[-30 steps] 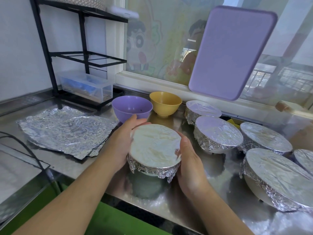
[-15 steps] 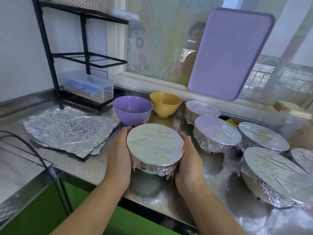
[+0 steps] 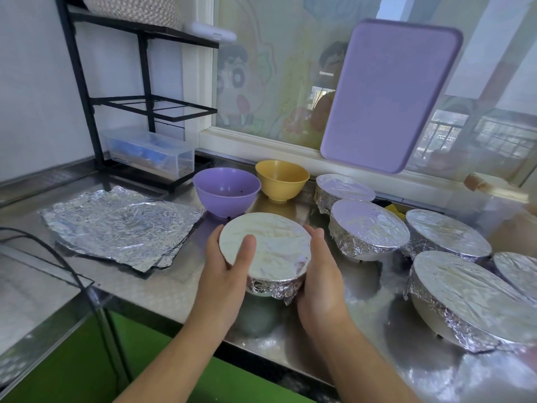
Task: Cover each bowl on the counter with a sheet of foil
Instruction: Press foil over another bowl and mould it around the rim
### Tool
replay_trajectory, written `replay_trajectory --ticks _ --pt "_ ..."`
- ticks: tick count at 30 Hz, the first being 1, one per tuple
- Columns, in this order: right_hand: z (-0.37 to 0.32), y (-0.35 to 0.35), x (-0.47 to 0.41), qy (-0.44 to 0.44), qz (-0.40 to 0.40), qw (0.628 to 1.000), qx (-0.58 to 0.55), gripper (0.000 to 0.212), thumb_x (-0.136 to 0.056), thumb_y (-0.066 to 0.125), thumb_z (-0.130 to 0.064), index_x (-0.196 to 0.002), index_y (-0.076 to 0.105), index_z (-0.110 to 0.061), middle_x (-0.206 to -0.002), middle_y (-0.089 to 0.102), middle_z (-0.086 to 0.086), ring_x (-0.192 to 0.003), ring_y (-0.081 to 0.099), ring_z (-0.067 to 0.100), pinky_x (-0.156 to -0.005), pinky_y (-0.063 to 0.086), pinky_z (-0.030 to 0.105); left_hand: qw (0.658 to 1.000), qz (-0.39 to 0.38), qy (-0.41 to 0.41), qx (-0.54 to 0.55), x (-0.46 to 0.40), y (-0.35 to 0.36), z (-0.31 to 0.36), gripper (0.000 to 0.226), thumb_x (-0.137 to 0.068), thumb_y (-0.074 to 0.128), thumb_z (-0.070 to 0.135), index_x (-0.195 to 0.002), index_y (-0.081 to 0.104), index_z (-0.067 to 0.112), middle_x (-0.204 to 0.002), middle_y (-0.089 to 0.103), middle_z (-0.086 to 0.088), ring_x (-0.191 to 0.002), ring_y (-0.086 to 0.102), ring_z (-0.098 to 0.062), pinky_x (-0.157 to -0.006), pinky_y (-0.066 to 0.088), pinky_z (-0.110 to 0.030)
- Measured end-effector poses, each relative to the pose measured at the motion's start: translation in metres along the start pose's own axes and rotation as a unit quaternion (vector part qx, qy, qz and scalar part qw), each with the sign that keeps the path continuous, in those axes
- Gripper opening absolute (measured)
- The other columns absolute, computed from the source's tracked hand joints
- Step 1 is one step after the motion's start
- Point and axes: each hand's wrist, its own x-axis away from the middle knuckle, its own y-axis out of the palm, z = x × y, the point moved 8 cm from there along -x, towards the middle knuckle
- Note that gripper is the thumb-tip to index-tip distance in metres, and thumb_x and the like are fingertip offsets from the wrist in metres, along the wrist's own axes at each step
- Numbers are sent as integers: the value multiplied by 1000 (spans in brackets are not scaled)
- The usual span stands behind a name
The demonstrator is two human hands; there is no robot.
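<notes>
The step in hand looks like sealing the foil on one bowl, which sits near the front edge of the worktop, about midway along it. Foil is stretched flat over its mouth and crimped down around the rim, with a ragged skirt showing at the near side.

The left hand cups the bowl's left side, its thumb lying flat on top of the foil and its fingers wrapped round the far side, mostly hidden. The right hand cups the right side, fingers curled against the crimped wall, fingertips showing at the far rim. Both grips are closed round the bowl, pressing the foil in rather than pinching it. Whether the bowl rests on the worktop or is lifted just clear cannot be told; a dark reflection lies under it.

Five bowls already wrapped crowd the right end of the worktop, the nearest just beside the right hand. Two bowls are bare toward the back edge: a purple bowl just behind the held one and a yellow bowl beside it. A stack of foil sheets lies toward the left end.

So the task seems well along, with two bowls left. The next move probably calls for letting go of this bowl, taking the top sheet from the stack with the left hand, and laying it over the purple bowl. The sheets are crumpled and may cling together, so peeling off just one will need care.
</notes>
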Motion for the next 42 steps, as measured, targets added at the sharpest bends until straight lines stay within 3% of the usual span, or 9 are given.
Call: replay_trajectory --ticks 5,9,12,17,27,30,33,36,42 --pt "-7 -9 5 -38 -144 984 97 121 -60 95 -65 -159 31 -37 -150 59 -8 -137 58 13 -115 47 42 992 -125 15 -1 -12 -3 -12 116 -43 101 53 -137 32 54 -130 62 30 -122 59 11 -90 51 -11" --pt "-17 2 18 -61 -232 962 132 95 -50 102 -55 -128 48 -58 -137 68 -16 -132 62 8 -97 55 23 988 -154 27 -15 -19 -1 -15 130 -34 105 54 -144 36 46 -134 61 26 -129 58 2 -99 55 -26" --pt "-23 4 20 -86 -250 950 167 96 -51 101 -55 -130 48 -64 -139 65 -20 -134 58 4 -98 53 22 985 -155 66 -41 -19 2 -11 123 -43 108 36 -147 42 29 -138 63 16 -132 59 -9 -103 55 -32" --pt "-17 -5 12 -96 -232 943 220 113 -62 99 -34 -156 36 -27 -153 56 -4 -144 51 19 -113 48 53 980 -161 100 -55 -15 7 -1 106 -52 103 7 -141 47 25 -135 66 17 -129 62 -6 -104 54 -26" --pt "-15 -9 11 -84 -220 935 265 101 -67 93 -22 -150 37 -33 -142 61 -16 -130 60 7 -94 58 36 967 -217 109 -72 -16 11 6 89 -64 96 -2 -140 55 22 -137 70 5 -130 64 -15 -107 52 -28" --pt "-13 -10 12 -82 -227 936 255 101 -69 93 -15 -151 37 -34 -144 61 -13 -133 59 14 -88 55 27 960 -246 86 -103 -19 6 -1 104 -63 101 8 -150 45 18 -145 63 2 -136 58 -11 -112 50 -34" --pt "-15 -11 14 -77 -239 938 239 105 -68 93 -11 -153 36 -33 -148 59 -10 -139 55 14 -102 52 31 965 -208 65 -148 -25 -11 -2 142 -44 108 40 -159 26 23 -152 46 19 -127 45 23 -104 44 -8" --pt "-18 -11 15 -85 -244 937 234 106 -66 93 -12 -150 36 -40 -147 59 -14 -140 53 9 -109 50 32 970 -197 29 -138 -31 -18 -3 167 -34 105 58 -166 7 33 -160 26 32 -134 27 31 -114 32 -9" --pt "-22 -12 14 -103 -241 927 270 111 -63 94 -26 -156 35 -31 -149 58 -9 -141 54 13 -106 54 37 960 -171 125 -183 -22 -5 12 113 -53 104 12 -150 46 13 -135 55 26 -115 50 26 -87 39 3"
